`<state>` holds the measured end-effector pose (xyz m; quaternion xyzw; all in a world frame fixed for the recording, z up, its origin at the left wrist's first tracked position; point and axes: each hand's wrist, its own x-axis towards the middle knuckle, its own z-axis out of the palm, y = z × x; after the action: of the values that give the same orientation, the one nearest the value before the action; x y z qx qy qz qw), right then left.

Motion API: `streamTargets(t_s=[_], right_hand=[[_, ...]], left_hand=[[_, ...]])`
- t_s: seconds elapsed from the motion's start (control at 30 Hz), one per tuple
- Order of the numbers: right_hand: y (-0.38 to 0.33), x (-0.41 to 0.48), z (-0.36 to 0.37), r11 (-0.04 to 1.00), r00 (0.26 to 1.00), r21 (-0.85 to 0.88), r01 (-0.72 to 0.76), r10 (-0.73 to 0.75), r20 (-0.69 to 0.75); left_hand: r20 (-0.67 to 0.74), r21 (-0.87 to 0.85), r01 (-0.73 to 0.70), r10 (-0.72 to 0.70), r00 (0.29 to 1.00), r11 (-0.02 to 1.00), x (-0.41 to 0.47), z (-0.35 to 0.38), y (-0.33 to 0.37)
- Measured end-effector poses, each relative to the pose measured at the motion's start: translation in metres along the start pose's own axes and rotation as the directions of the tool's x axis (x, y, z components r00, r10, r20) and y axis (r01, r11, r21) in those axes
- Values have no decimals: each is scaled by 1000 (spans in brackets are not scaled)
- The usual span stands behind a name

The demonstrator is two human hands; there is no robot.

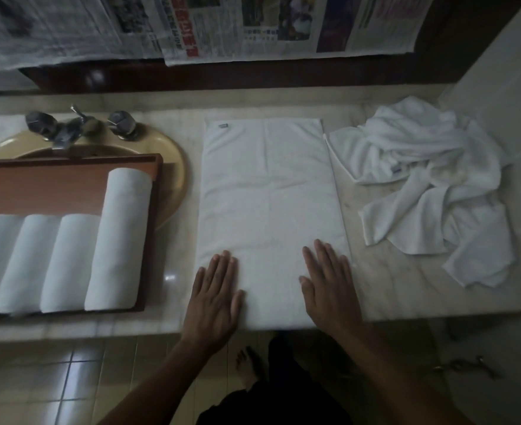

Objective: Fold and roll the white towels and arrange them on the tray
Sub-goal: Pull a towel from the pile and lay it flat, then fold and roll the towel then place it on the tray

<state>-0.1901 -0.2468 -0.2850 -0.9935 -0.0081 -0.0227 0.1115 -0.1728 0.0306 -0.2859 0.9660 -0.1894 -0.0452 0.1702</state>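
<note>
A white towel (268,191) lies folded flat in a long rectangle on the marble counter, running from the back to the front edge. My left hand (214,292) presses flat on its near left corner with straight fingers. On the near right corner my right hand (329,286) lies flat the same way. At the left, a brown wooden tray (53,179) rests over the sink and holds several rolled white towels (118,240) side by side. A heap of loose white towels (431,185) sits on the counter at the right.
A beige sink (173,161) with a chrome faucet (66,127) lies under the tray. Newspaper sheets (191,23) hang along the back. A white wall (504,87) bounds the counter on the right. Tiled floor (53,378) lies below the counter edge.
</note>
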Motion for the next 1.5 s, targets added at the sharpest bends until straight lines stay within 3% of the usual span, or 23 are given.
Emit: streamTargets(t_s=[0.17,0.37,0.53,0.87,1.1,1.33,1.5], right_hand=[[-2,-1,-2,1000,1000,9,-14,14,21],[7,28,-22,992,998,121,-46,42,36],[33,109,-45,967,995,248,-61,79,-64],[92,319,-69,950,990,281,-134,138,3],[114,411,-54,973,981,150,-176,161,108],[123,451,-58,934,949,239,-265,208,238],[130,459,-75,904,954,334,-268,200,224]], left_hand=[[18,1,1,-1,1000,1000,0,-3,2],[-11,-58,112,-113,994,992,25,-20,27],[-84,-108,88,-97,992,990,88,-27,77],[-20,-256,171,-182,983,951,198,-1,173],[3,-182,273,-277,961,945,219,29,198],[-55,-90,355,-360,931,931,233,35,210],[-36,-116,384,-390,920,916,243,31,218]])
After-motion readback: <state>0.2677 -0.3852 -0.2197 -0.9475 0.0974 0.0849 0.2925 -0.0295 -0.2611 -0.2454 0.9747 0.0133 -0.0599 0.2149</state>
